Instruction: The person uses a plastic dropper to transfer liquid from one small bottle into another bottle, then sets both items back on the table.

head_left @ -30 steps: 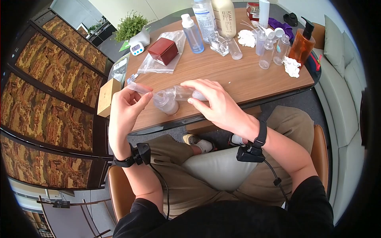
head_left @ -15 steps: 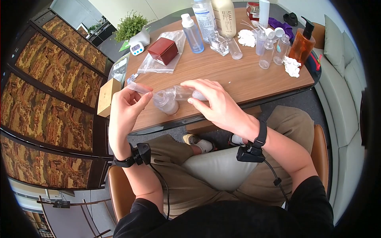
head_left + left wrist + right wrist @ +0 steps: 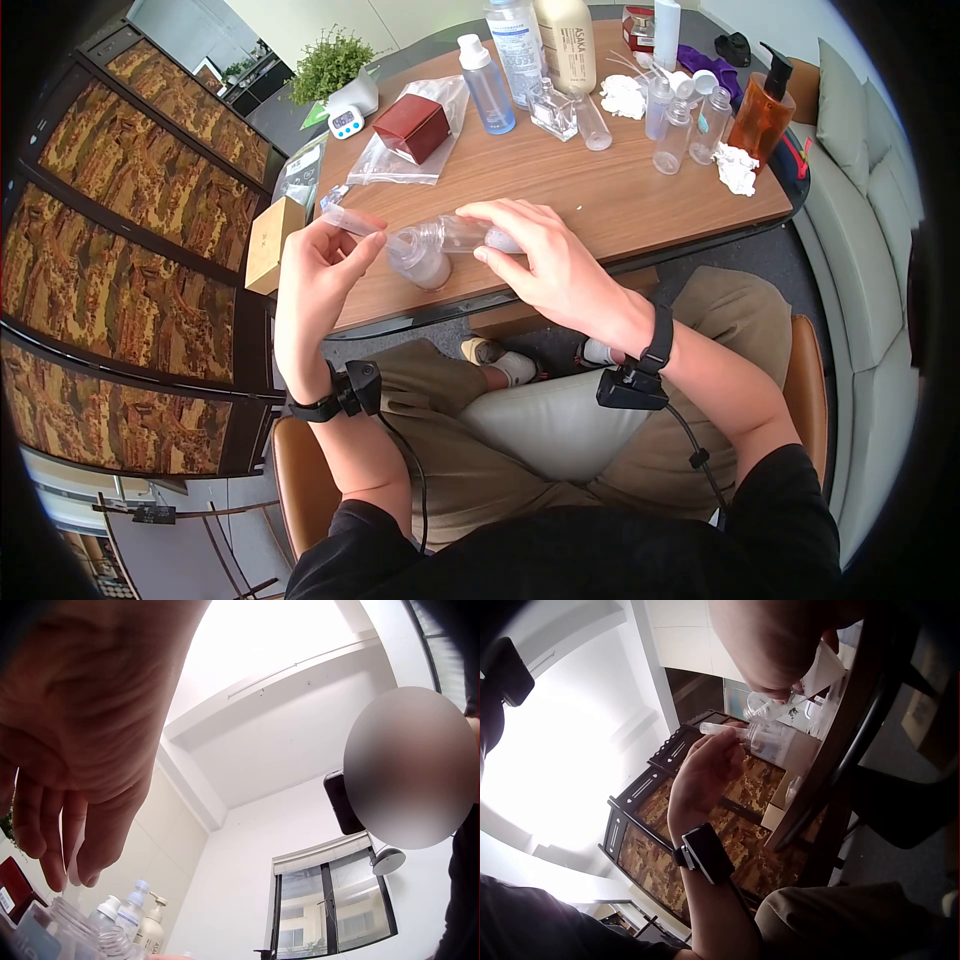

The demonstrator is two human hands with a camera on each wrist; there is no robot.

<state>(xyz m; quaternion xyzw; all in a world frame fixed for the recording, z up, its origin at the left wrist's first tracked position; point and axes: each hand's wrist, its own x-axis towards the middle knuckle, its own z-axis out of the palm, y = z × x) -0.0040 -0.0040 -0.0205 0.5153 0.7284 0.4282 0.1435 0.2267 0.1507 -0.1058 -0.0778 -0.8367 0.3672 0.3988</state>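
Note:
In the head view, a clear wide-mouthed jar [image 3: 425, 270] with cloudy contents stands near the table's front edge. My left hand [image 3: 318, 275] pinches a slim translucent tube [image 3: 345, 220] between thumb and fingers, its lower end at the jar's mouth. From the other side, my right hand [image 3: 560, 265] grips a clear bottle [image 3: 458, 235] tipped over on its side, its neck right at the jar's rim. The right wrist view shows the tube [image 3: 715, 730] slanting into the jar [image 3: 791, 748]. Part of the bottle is hidden behind my right fingers.
Behind the hands lie a dark red box [image 3: 412, 130] on a plastic bag, a blue spray bottle [image 3: 487, 90] and a lotion bottle [image 3: 565, 45]. Several small clear bottles, crumpled tissue [image 3: 737, 170] and an amber pump bottle [image 3: 762, 110] stand right. A cardboard box [image 3: 274, 245] is left.

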